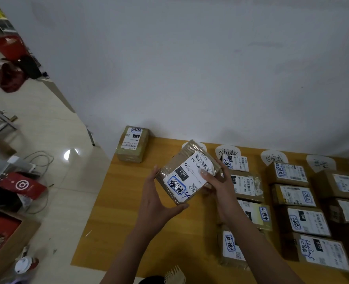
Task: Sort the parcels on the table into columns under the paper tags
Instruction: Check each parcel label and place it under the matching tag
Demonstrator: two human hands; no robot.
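Resting above the yellow wooden table point(153, 238), a taped cardboard parcel point(187, 173) with a "15H" shipping label is held tilted between both hands. The left hand point(159, 201) is curled around its lower left corner, thumb under the near edge; the right hand point(214, 179) is closed on its right side, thumb laid across the label. One parcel point(133, 144) is set apart at the table's far left corner. To the right, columns of parcels point(298, 201) are lined up under handwritten paper tags point(274, 158).
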